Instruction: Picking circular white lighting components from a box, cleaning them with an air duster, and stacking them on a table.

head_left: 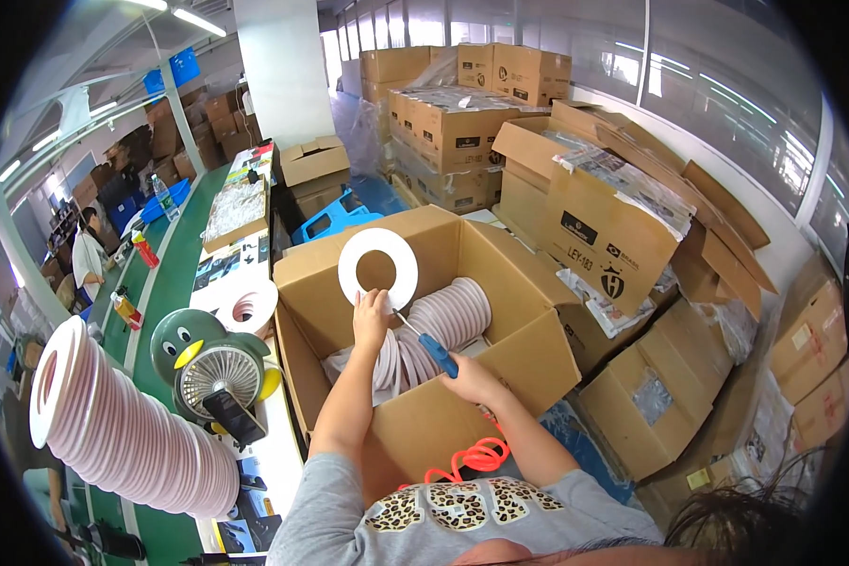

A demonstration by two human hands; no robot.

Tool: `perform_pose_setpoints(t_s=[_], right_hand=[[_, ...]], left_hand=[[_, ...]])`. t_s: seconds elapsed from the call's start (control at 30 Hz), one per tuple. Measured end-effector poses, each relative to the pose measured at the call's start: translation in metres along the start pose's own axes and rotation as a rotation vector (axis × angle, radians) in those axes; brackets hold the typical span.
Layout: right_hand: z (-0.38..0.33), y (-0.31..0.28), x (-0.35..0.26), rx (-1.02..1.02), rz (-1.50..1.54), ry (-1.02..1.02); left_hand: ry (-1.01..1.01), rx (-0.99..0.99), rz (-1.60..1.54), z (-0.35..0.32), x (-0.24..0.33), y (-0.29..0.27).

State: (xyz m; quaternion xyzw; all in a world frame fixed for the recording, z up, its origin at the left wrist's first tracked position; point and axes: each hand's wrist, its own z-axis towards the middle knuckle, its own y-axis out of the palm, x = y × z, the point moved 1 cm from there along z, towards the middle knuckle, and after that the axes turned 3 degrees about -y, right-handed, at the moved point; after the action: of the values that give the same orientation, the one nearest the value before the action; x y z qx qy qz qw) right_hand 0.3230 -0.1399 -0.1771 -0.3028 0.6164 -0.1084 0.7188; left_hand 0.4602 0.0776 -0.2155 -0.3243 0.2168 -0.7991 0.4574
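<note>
My left hand (372,309) is closed on the lower edge of a flat white ring (407,272), raised upright over an open cardboard box (415,436). In my closed right hand (472,380) is a tool with a blue handle (437,352) and a thin metal shaft. Its tip points at the ring's lower right edge, close to my left fingers; whether it touches is too small to tell. Many similar white rings (453,311) lie in rows inside the box. A red coiled hose (481,456) hangs by my right forearm; its joint to the tool is hidden.
At the left, a tall leaning stack of white rings (127,424) stands near a penguin-shaped fan (208,358) and a phone (234,415). Beyond runs a green conveyor belt (146,316) with bottles. Cardboard cartons (623,226) crowd the right and back. Another person (90,250) is at far left.
</note>
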Motion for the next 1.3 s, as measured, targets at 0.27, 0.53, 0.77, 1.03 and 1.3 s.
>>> perform_pose_setpoints(t_s=[0.27,0.53,0.77,1.03,1.3], right_hand=[[0.000,0.006,0.004,-0.086,-0.005,-0.003],[-0.001,0.004,0.028,0.054,0.062,0.004],[0.008,-0.002,0.058,0.152,0.165,-0.025],[0.010,-0.007,0.064,0.117,0.207,0.119],[0.017,0.005,0.071,0.098,0.222,0.103]], left_hand=[[0.019,0.007,0.022,0.002,0.002,0.002],[-0.035,-0.034,0.068,-0.001,0.000,-0.007],[-0.306,0.071,0.407,0.065,-0.048,-0.055],[-0.988,-0.337,0.630,0.069,-0.145,-0.127],[-0.981,-0.152,0.452,0.039,-0.191,-0.147]])
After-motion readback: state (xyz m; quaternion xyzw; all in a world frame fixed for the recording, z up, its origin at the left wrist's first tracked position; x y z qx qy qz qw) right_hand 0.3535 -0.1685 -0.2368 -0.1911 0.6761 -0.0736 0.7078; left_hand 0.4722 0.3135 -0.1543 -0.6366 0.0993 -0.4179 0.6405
